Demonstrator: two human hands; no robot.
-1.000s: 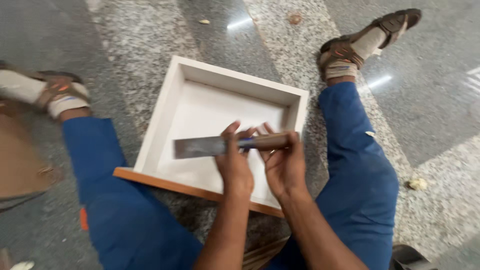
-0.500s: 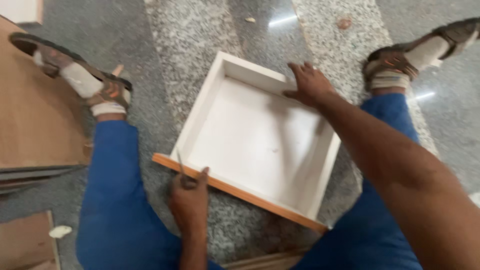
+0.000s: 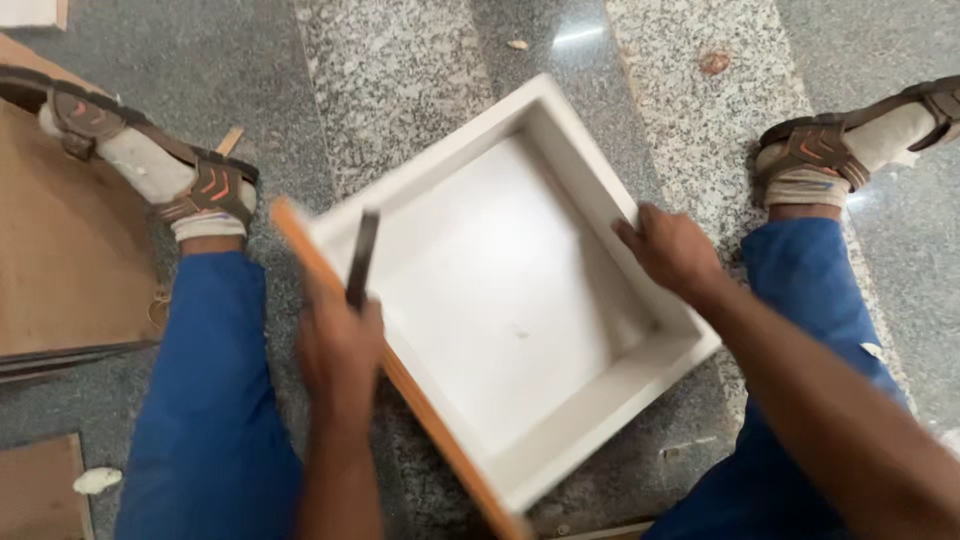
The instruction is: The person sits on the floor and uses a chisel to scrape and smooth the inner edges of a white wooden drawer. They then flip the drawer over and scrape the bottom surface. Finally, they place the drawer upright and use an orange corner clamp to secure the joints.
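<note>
I see my left hand closed round the chisel, blade pointing away over the drawer; my right hand grips its far wall.

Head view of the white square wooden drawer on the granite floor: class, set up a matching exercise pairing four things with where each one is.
Things:
1. left hand
2. right hand
3. white square wooden drawer
4. flat brown wooden board

Places:
A. on the speckled granite floor, between the blue-trousered legs
B. on the drawer's right wall
C. at the picture's left edge, under a sandalled foot
D. at the drawer's orange-edged front, holding a dark flat metal tool

Pairs: 1-D, 2-B, 3-A, 4-C
</note>
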